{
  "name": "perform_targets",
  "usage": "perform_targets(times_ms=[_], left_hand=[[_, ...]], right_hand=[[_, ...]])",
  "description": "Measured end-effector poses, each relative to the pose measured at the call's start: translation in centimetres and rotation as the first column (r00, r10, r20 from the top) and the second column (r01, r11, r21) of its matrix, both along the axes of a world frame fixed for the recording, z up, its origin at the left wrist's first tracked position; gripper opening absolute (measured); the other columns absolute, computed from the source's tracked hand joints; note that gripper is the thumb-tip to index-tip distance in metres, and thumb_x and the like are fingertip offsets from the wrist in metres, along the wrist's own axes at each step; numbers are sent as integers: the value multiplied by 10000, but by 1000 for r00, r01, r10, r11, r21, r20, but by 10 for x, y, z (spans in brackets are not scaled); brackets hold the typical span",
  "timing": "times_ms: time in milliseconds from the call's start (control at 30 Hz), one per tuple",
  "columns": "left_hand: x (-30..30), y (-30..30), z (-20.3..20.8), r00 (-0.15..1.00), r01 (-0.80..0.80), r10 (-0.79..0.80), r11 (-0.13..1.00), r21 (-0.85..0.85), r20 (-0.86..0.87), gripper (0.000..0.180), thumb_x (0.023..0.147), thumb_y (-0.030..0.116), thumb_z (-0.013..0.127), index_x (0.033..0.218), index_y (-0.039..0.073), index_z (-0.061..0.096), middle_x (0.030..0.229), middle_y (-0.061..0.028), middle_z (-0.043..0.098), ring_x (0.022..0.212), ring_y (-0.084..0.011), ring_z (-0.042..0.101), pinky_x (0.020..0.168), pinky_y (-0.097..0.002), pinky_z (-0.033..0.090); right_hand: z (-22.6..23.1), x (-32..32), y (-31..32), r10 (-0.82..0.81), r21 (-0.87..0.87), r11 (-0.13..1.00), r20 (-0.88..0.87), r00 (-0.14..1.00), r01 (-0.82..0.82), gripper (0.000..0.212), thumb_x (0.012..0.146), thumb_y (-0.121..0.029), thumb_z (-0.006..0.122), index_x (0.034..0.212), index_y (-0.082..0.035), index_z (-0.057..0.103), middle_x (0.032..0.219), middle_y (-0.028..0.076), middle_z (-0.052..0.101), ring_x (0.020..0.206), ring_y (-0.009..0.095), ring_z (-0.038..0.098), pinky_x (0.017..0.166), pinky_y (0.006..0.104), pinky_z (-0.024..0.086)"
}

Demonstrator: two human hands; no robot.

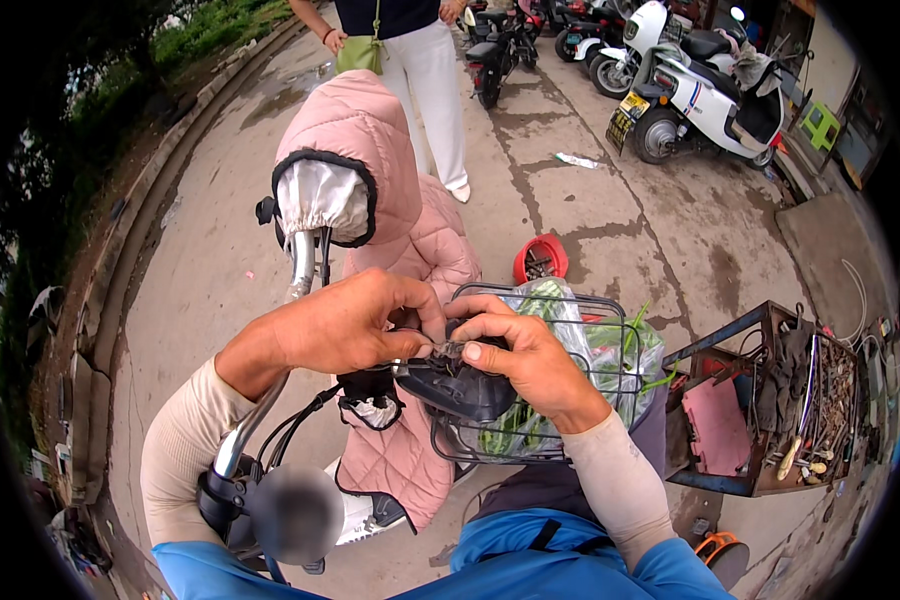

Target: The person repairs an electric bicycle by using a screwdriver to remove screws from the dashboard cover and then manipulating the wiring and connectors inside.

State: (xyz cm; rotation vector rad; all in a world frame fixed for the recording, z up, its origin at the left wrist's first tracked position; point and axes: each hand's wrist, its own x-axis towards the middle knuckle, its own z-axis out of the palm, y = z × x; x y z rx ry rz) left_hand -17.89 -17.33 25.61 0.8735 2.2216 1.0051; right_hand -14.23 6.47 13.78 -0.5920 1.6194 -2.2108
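My left hand (355, 320) and my right hand (525, 355) meet above a black plastic housing (475, 397), thumbs and forefingers pinched together. Between the fingertips is a small dark piece, with what look like thin wires; its exact kind is too small to make out. The housing sits in front of a black wire basket (622, 372) that holds green vegetables (545, 305) in clear plastic bags. Left of my hands a chrome handlebar (302, 265) rises, its grip end inside a pink quilted cover (345, 115). Black cables (295, 425) run beside the bar.
Beyond the basket stands a red bowl (541, 260) of metal parts. To the right is a metal tool rack (760, 400) with gloves, a pink panel and many small parts. A person in white trousers (425, 90) stands ahead; parked scooters (705, 100) line the far right.
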Motion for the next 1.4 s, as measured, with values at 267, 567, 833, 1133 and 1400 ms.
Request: perform_targets(times_ms=[267, 567, 833, 1133, 1400], left_hand=[[-1, -1, 1, 997, -51, 53, 998, -22, 58, 160, 940, 75, 727, 1074, -12, 722, 889, -85, 730, 832, -152, 681, 742, -340, 537], [1, 1, 1, 998, -67, 67, 996, -60, 0, 151, 950, 59, 689, 1075, -23, 717, 883, -128, 727, 832, -191, 689, 756, -367, 532], [3, 8, 14, 995, -98, 103, 979, -177, 17, 170, 957, 35, 707, 1113, -30, 701, 970, -68, 727, 886, -150, 669, 800, -325, 541], [3, 7, 10, 997, -79, 82, 988, -135, 15, 139, 943, 69, 710, 1046, -21, 736, 1011, -91, 740, 928, -192, 694, 844, -352, 545], [1, 6, 10, 999, -41, 39, 992, -121, -14, 165, 937, 28, 662, 1066, -40, 738, 1066, -132, 747, 969, -229, 706, 881, -368, 551]], right_hand=[[4, -3, 1, 34, 8, 999, 6, 999, -34, 176, 990, -119, 695, 1063, 32, 746, 1415, 74, 576, 1252, 182, 585, 1079, 319, 450], [10, 0, 4, 34, 31, 999, 3, 999, -34, 201, 964, -151, 729, 1039, 33, 754, 1438, 88, 561, 1279, 197, 569, 1084, 326, 436], [7, 1, 1, -67, 52, 996, -135, 989, 74, 224, 908, -190, 806, 995, 11, 763, 1399, 120, 600, 1304, 237, 564, 1115, 374, 417], [9, 3, -3, -130, 80, 985, -248, 960, 154, 208, 882, -187, 837, 970, -7, 779, 1364, 136, 623, 1282, 255, 588, 1114, 383, 419], [6, 2, -4, -100, 32, 994, -170, 980, 107, 188, 889, -139, 825, 979, 19, 778, 1381, 115, 614, 1286, 232, 579, 1108, 366, 428]])
